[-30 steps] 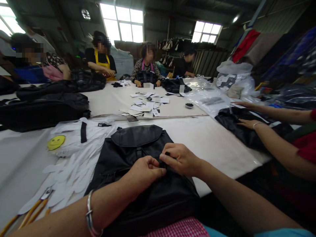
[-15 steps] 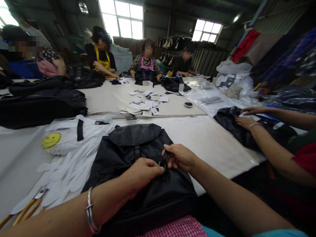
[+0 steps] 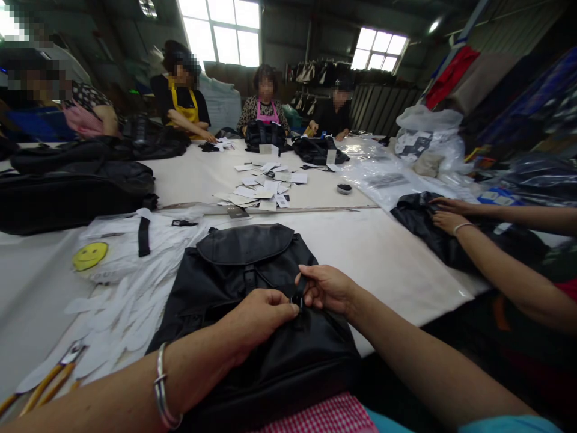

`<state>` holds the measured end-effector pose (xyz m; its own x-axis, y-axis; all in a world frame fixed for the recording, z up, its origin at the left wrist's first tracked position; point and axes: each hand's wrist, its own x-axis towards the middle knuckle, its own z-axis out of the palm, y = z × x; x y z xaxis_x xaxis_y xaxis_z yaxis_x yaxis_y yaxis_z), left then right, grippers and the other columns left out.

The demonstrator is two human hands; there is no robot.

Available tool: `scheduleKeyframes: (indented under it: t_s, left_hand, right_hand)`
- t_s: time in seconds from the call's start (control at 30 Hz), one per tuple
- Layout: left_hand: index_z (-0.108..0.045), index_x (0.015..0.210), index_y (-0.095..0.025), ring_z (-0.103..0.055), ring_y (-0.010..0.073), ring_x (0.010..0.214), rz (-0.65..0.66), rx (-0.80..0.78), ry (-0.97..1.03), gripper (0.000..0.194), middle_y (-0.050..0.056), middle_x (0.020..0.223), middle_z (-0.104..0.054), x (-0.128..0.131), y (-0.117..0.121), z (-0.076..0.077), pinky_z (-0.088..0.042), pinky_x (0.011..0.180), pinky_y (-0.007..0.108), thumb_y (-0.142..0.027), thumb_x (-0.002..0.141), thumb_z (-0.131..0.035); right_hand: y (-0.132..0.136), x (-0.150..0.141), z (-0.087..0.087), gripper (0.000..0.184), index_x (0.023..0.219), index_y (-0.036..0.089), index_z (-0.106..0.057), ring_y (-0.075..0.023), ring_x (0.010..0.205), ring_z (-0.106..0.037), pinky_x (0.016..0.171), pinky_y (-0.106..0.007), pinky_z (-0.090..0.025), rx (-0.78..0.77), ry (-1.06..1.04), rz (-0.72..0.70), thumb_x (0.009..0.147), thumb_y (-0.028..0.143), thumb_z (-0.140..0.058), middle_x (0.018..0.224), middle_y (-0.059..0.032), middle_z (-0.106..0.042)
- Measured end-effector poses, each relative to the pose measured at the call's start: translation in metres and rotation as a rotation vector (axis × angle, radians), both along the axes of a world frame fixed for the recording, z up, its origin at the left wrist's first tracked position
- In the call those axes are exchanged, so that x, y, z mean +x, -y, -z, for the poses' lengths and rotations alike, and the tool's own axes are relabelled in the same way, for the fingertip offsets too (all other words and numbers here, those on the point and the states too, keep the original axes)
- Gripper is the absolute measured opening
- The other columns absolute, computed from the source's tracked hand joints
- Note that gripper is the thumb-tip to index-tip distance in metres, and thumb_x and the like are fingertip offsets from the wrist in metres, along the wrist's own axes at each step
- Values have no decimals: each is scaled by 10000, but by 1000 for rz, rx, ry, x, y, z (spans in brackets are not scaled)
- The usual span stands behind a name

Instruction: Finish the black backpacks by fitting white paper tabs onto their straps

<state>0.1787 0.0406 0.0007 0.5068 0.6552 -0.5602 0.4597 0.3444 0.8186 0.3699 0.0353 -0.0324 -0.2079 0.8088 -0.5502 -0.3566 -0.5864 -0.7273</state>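
A black backpack [image 3: 270, 355] with a flap at its far end lies before me, its near end over the table edge by my checked apron. On its right half, my left hand [image 3: 265, 313] pinches a small dark buckle [image 3: 295, 304] between thumb and finger. Just to the right, my right hand [image 3: 327, 288] is closed on the black strap [image 3: 301, 284] that runs to this buckle. The fingertips of both hands nearly meet there. Another strap with a buckle [image 3: 249, 275] hangs down the middle of the flap.
White paper pieces and a plastic bag with a yellow smiley [image 3: 90, 257] lie left, near orange-handled pliers [image 3: 54, 379]. Scattered cards [image 3: 265, 186] and a small dish [image 3: 344, 189] are beyond. At right, a co-worker's hands [image 3: 451, 216] handle a black bag [image 3: 417, 219]. Other people sit across the table.
My hands stay at the buckle with barely any shift. At right, the co-worker's hands have moved on the black bag, and the white piece under them no longer shows.
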Motion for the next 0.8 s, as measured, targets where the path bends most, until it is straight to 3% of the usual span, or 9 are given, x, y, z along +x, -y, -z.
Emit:
scheduleKeyframes:
  t_s: [0.2, 0.47, 0.8]
  left_hand:
    - [-579, 687, -168, -379, 104, 537, 2, 23, -12, 313, -33, 582, -481, 0, 0, 4, -253, 493, 234, -472, 710, -647]
    - [-529, 643, -188, -328, 92, 467, -21, -14, -18, 290, -56, 527, -424, 1, 0, 1, -204, 433, 244, -444, 679, -659]
    - [-537, 653, -181, -325, 81, 462, -50, -46, 10, 304, -53, 548, -432, 1, 2, -1, -203, 430, 235, -464, 699, -638]
  right_hand:
    - [3, -3, -2, 335, 756, 100, -632, -121, 390, -611, 273, -144, -354, 59, 41, 14, 935, 342, -485, 540, -40, -656]
    - [14, -7, -11, 402, 768, 114, -635, -115, 408, -609, 302, -145, -368, 274, 189, 54, 810, 514, -636, 557, -30, -661]
    - [7, -13, -16, 321, 761, 131, -616, -118, 386, -592, 312, -156, -402, 230, 254, 50, 854, 438, -592, 492, -13, -623]
